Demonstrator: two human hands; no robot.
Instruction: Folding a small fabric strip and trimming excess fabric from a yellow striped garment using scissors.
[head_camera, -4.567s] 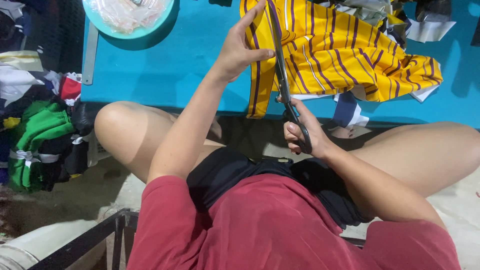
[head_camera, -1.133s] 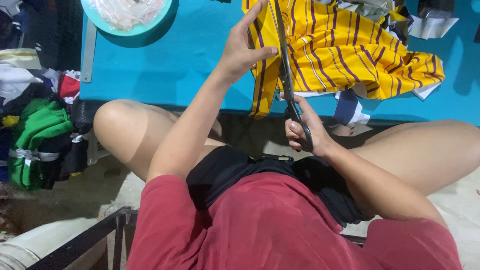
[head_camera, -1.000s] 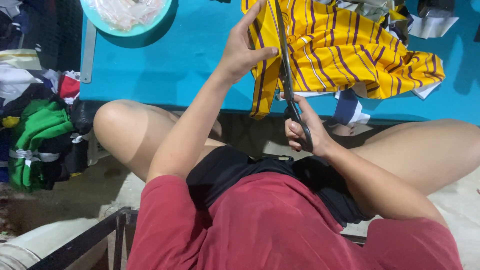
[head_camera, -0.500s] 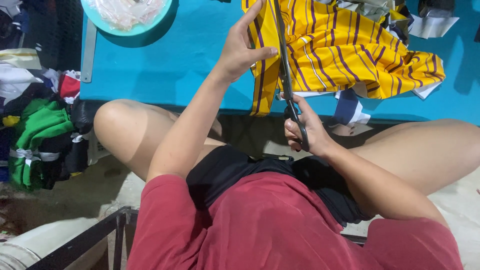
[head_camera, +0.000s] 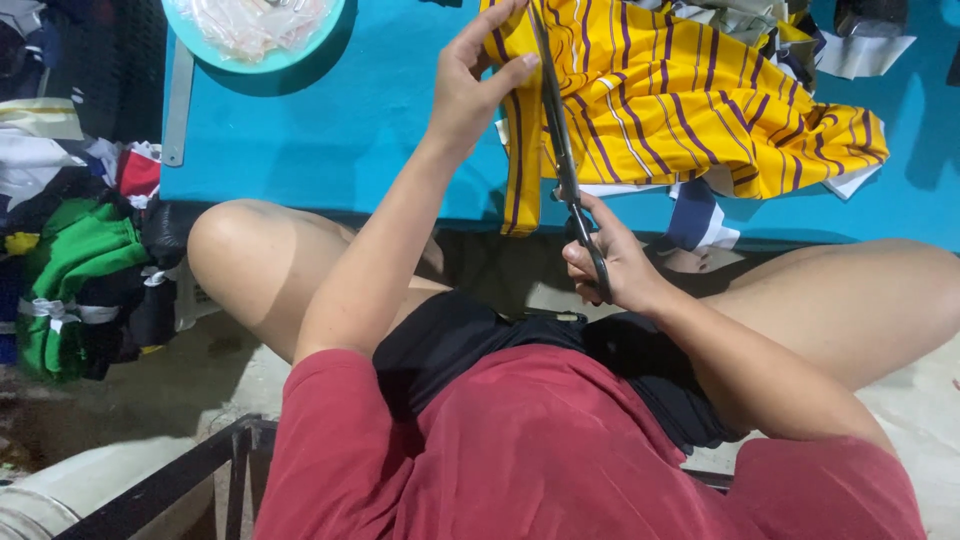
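A yellow cloth with purple and white stripes lies on the blue table, one edge hanging over the front. My left hand pinches the cloth's left edge and holds it taut. My right hand grips the black handles of long dark scissors, below the table edge. The blades run up and away along the cloth just right of my left hand.
A teal bowl holding clear plastic sits at the table's far left beside a metal ruler. Folded green, white and red clothes pile up on the floor at left. Fabric scraps lie at far right. My bare knees flank the work.
The scissors have crept slightly further up along the cloth, and my right hand has shifted a little with them. My left hand keeps its pinch in the same place.
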